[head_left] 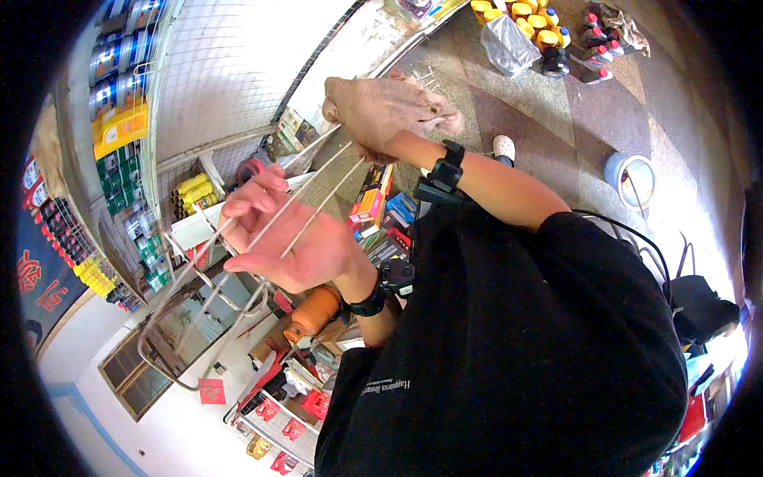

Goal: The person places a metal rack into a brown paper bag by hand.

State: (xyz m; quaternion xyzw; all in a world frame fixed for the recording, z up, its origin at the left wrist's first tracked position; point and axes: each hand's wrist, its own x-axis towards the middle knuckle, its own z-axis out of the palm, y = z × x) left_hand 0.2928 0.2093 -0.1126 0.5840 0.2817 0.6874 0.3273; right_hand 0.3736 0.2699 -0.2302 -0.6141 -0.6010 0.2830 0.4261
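My right hand (385,107) is closed around the upper ends of a bundle of thin pale metal rods (318,199). The rods run diagonally down to the left and end in bent, looped tips (171,350). My left hand (294,238) lies under them lower down: the rods cross its palm and its fingers curl loosely over them. Both wrists wear black bands. My black sleeve and torso (517,342) fill the lower right.
A wire-mesh rack (230,71) with cans, yellow bottles (119,127) and small boxes stands at left. Coloured boxes (373,199) and an orange container (314,310) sit below my hands. Yellow bottles (528,16), a plastic bag (509,44) and a round blue-white tub (632,179) are on the floor.
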